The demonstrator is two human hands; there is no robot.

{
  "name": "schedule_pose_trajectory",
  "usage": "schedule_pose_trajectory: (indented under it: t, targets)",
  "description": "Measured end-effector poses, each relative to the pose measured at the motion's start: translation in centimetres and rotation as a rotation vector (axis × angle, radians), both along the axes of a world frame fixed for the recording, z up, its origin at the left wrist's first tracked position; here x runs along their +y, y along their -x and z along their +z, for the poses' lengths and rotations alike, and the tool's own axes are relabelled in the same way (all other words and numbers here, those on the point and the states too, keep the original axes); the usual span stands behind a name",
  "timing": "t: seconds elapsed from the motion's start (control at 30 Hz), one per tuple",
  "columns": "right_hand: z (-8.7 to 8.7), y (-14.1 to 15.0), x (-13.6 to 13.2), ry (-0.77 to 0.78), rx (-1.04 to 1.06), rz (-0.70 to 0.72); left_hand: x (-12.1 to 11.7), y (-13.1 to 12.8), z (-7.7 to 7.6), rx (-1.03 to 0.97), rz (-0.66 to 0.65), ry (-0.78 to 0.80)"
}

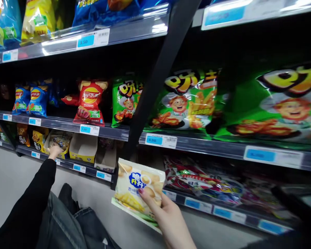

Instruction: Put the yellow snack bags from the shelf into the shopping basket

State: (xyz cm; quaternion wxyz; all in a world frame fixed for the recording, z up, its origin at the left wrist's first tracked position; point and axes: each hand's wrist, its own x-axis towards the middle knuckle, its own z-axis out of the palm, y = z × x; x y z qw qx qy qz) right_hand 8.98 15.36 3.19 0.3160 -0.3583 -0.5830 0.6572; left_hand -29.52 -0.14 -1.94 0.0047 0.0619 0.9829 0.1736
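My right hand (168, 214) holds a cream-and-yellow snack bag (140, 188) by its right side. The thumb lies across the bag's front and the other fingers are behind it. Farther off, my left hand (55, 151) reaches into a yellow-edged display box (63, 155) on the bottom shelf. Small snack packets (60, 141) lie in that box, and the left hand is at them. Its fingers are small and partly hidden, so whether they grip a packet does not show.
Beside that box stands a white-and-yellow display box (83, 147). A black shelf post (155, 86) slants between the bays. Above are a red chip bag (90, 102), blue chip bags (38, 100) and large green snack bags (184, 100). My bent legs (67, 221) are over the grey floor.
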Motion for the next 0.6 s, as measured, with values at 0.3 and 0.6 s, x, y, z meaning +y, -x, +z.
schedule_pose_trajectory:
  t: [0.3,0.6]
  targets:
    - [-0.8,0.1,0.6,0.057,0.030,0.043,-0.3,-1.0,0.3,0.145,0.077,-0.208]
    - [-0.3,0.6,-0.4,-0.005,0.022,0.021,-2.8,-6.3,5.4,0.108,-0.084,-0.782]
